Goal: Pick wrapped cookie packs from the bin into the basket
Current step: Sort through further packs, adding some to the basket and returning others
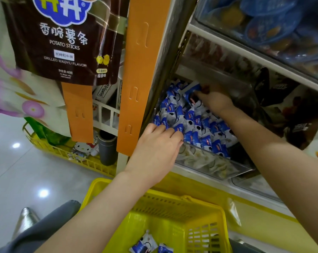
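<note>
right hand [215,100] on cookie pack [192,90]

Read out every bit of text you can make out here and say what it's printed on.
"香脆薯条": brown snack bag, hanging upper left.
"POTATO STICKS": same bag.
"GRILLED WAGYU FLAVOR": same bag.
"净含量:40克": same bag, small print.
Too blurred to read: the cookie packs, the white cartons, the dark packets at right.
</note>
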`<state>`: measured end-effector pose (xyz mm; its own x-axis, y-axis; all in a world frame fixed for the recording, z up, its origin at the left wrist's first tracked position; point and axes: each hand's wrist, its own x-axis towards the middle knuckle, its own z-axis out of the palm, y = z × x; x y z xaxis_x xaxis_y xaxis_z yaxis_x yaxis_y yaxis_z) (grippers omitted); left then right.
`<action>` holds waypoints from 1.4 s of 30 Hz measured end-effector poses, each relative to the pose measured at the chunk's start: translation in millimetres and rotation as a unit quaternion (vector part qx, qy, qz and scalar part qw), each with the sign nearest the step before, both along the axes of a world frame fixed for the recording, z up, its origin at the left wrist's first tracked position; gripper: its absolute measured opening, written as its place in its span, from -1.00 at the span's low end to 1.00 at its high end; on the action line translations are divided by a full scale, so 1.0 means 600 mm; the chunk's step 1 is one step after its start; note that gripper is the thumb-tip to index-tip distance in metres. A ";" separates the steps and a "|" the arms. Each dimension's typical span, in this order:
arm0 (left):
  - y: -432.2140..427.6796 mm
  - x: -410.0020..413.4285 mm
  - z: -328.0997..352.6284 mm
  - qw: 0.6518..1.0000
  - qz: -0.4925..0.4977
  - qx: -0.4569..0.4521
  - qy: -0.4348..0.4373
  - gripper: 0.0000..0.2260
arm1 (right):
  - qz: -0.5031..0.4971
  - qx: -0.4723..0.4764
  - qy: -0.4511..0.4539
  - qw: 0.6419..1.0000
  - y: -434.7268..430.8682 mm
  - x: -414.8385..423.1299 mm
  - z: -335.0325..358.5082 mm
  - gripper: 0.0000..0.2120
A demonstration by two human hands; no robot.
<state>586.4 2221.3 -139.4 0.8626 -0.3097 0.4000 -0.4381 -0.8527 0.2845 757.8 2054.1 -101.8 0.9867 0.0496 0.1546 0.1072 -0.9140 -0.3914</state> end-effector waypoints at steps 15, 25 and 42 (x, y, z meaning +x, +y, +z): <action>-0.024 -0.095 0.007 0.807 -0.013 -0.538 0.243 -0.72 | 0.108 0.318 -0.107 0.936 0.012 -0.349 -0.042 -0.97; -0.045 -0.103 -0.038 0.824 0.033 -0.457 0.333 -0.88 | 0.058 0.405 0.073 0.909 0.005 -0.386 -0.123 -0.84; -0.053 -0.107 -0.062 0.758 0.050 -0.495 0.422 -0.85 | 0.019 0.337 -0.012 0.941 -0.011 -0.409 -0.143 -0.88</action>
